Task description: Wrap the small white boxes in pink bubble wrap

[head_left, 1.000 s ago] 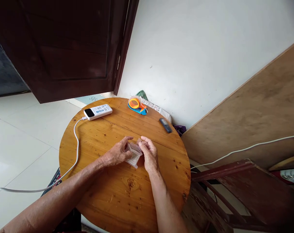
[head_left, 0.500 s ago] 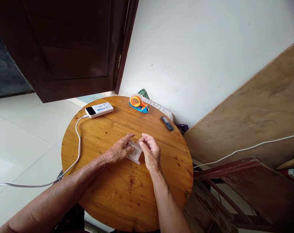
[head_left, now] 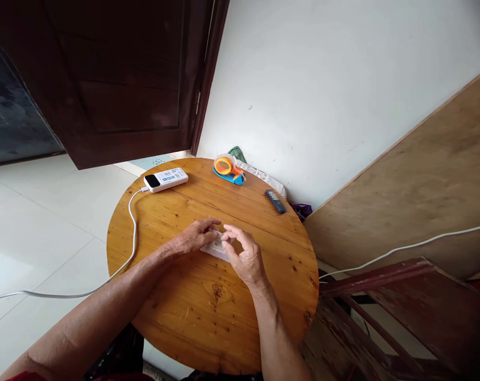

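A small clear plastic packet with a pale, printed-looking piece inside lies flat on the wooden table, between my hands. My left hand reaches over its left side, thumb pressed on top and fingers stretched along the far edge, holding it down. At the packet's right side, my right hand curls thumb and fingers into a pinch on the plastic. Those fingers cover the packet's right end, so exactly what part they grip is hard to see.
The round wooden table bears a white power bank with a white cable, an orange and blue tape dispenser and a dark blurred object. A white wall, dark door and reddish wooden chair stand around.
My right hand has moved slightly left over the packet, its fingers curling more. The packet has turned a little, and its right end is more covered. The whole view has shifted slightly.
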A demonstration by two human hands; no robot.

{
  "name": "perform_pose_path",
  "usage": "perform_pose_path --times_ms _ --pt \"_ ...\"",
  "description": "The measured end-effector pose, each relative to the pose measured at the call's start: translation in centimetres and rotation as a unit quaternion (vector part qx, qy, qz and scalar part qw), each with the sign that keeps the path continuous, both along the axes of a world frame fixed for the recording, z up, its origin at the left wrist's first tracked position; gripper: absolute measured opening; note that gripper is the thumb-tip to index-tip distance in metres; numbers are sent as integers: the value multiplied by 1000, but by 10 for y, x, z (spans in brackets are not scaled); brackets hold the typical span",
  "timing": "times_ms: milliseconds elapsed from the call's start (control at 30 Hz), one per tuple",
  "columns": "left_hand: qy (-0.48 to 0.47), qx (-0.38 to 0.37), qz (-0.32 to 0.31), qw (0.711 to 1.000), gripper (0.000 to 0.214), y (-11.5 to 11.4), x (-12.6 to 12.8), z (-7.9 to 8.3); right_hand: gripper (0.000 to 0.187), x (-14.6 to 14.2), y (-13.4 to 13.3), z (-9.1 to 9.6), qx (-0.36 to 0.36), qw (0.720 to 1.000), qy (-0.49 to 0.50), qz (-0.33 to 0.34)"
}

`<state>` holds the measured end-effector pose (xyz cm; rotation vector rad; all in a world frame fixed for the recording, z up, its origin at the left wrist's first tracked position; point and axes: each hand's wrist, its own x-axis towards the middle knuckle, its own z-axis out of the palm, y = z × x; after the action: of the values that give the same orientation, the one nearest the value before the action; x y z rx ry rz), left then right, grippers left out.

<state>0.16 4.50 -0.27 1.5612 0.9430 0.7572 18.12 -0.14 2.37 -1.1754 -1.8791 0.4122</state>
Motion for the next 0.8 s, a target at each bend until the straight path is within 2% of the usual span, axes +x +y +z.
perform_pose_path --times_ms 100,267,500,567,700,800 --pt "9 -3 2 1000 54 -1 -4 7 35 7 -2 4 8 999 -42 28" --pt "57 24 3 998 62 -5 -3 13 38 11 -4 5 2 999 -38 30" --pt "49 26 13 998 66 -4 2 1 25 14 -2 7 -3 994 90 -68" --pt "55 31 12 998 67 -4 2 1 26 13 -2 5 8 995 68 -66" --pt "69 48 15 996 65 -4 1 3 27 6 -2 1 41 999 -27 -12" --pt "63 42 15 997 67 -4 2 3 35 3 -2 -2 78 996 -31 -38"
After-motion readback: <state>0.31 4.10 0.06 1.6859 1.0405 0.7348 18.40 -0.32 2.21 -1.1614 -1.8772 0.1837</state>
